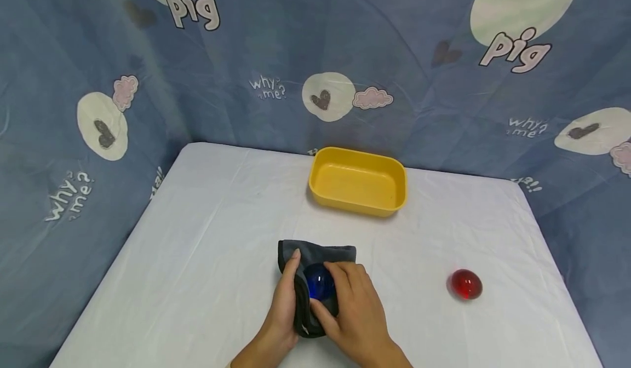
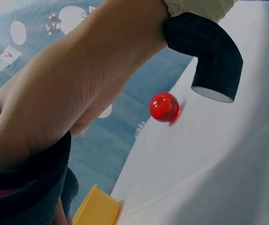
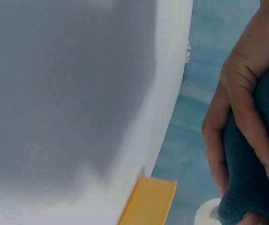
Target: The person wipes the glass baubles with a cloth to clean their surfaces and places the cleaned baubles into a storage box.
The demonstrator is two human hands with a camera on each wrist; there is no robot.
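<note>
In the head view, a blue glassy ball [image 1: 318, 281] sits in a dark grey cloth [image 1: 308, 252] with black edging. The left hand [image 1: 282, 308] grips the cloth's folded left side, its thumb pointing up along it. From the right, the right hand [image 1: 356, 308] holds the ball between thumb and fingers, with cloth behind and below it. Part of the ball is hidden by that hand. Dark cloth [image 2: 31, 187] fills the lower left of the left wrist view; in the right wrist view, fingers press along the cloth [image 3: 247, 159], and no ball shows there.
A yellow plastic tray [image 1: 360, 210] stands at the back of the white-covered table [image 1: 236, 220]. To the right lies a red glassy ball [image 1: 465, 284]. A blue printed curtain [image 1: 276, 39] encloses the back and sides.
</note>
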